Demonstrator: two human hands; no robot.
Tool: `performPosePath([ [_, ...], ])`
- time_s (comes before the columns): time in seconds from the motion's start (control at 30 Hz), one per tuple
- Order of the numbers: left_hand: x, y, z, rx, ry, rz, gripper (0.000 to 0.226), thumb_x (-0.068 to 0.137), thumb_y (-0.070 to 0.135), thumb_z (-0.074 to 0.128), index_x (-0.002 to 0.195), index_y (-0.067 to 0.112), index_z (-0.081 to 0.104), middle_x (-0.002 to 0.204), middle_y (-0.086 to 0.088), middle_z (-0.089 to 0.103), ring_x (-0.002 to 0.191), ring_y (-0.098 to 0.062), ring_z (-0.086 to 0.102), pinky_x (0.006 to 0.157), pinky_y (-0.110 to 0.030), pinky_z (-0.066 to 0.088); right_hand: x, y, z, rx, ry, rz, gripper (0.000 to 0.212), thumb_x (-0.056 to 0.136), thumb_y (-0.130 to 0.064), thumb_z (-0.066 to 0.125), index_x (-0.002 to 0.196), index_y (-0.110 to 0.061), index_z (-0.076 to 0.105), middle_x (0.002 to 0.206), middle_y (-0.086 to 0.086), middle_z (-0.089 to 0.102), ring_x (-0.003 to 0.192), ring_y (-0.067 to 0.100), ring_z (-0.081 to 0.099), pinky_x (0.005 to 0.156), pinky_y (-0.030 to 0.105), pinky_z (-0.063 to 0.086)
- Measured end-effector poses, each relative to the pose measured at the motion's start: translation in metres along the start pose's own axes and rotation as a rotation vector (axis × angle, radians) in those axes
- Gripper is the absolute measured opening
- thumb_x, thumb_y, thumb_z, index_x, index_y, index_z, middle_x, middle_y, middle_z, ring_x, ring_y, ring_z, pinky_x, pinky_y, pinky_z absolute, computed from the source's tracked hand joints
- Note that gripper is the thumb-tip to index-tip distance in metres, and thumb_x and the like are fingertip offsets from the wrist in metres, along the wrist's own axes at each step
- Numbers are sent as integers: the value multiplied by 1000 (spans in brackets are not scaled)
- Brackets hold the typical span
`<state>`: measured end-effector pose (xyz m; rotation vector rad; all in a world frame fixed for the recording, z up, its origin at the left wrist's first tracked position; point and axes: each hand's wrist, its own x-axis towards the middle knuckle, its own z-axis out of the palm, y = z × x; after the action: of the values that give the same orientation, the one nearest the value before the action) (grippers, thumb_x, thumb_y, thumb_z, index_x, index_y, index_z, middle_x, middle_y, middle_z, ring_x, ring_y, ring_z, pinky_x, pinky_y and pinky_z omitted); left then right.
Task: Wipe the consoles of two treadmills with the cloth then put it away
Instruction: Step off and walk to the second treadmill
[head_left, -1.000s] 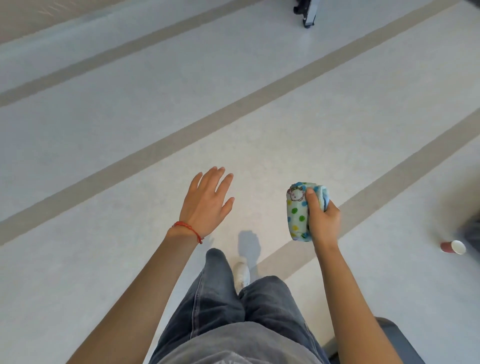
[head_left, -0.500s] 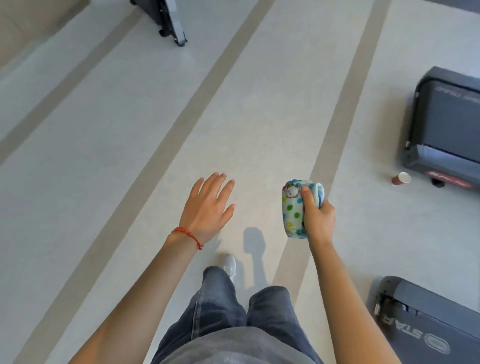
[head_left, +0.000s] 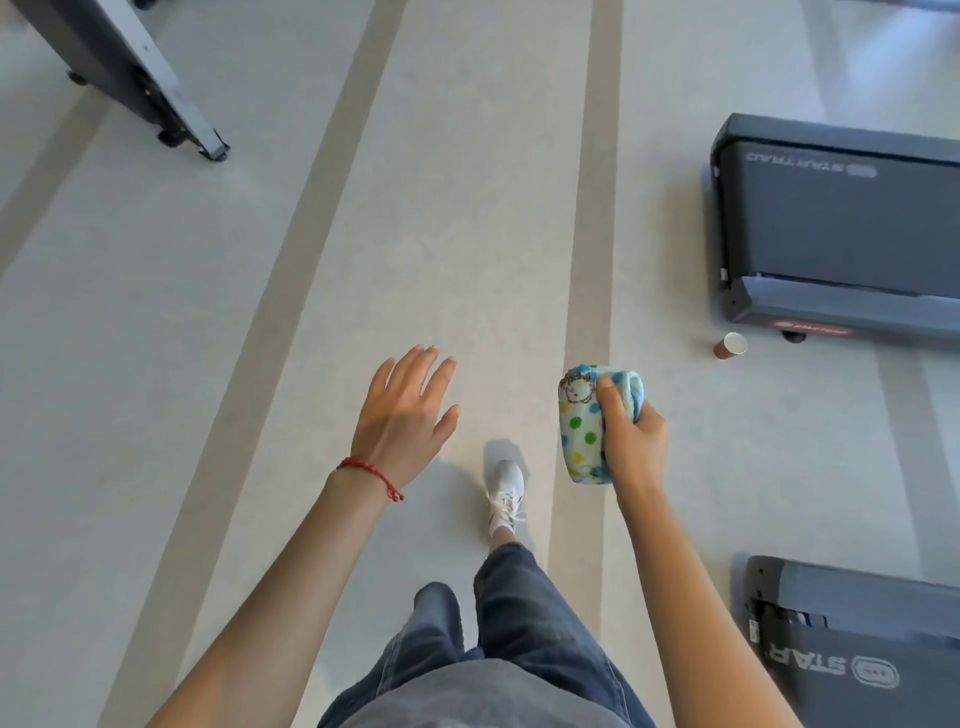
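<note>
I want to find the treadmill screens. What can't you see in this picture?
Head view only:
- Consoles: outside the frame; far treadmill and near treadmill are cut by the right edge.
- Cloth: partly covered by the right hand.
- Cup: contents too small.

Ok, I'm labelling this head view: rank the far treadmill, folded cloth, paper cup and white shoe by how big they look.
1. Far treadmill, though cut off by the frame edge.
2. Folded cloth, nearer the camera.
3. White shoe.
4. Paper cup.
</note>
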<state>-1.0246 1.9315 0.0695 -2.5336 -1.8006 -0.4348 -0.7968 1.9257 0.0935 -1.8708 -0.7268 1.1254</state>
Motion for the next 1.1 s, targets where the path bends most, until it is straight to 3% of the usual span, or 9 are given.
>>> performPosePath([
  [0.43,259,-18,41,-15,8,103,45,85,29,42,113,-1,63,115,-22,61,107,-36,59,88,-48,48,208,-125,14,52,71,34,25,86,-41,60,75,-18,63,82,5,69,77,18,67,69,33,56],
  [0.7,412,-51,89,-33,-1,179,45,83,27,42,111,-1,64,114,-21,62,106,-35,60,87,-48,48,330,-185,47,89,140,59,24,88,-37,58,71,-22,58,73,-4,63,68,10,62,55,23,48],
  [1.1,642,-71,130,-81,-72,330,46,85,27,41,113,-1,63,116,-22,61,108,-36,58,89,-48,48,500,-284,71,161,276,113,24,87,-37,60,72,-18,61,72,-1,64,66,11,63,54,23,48],
])
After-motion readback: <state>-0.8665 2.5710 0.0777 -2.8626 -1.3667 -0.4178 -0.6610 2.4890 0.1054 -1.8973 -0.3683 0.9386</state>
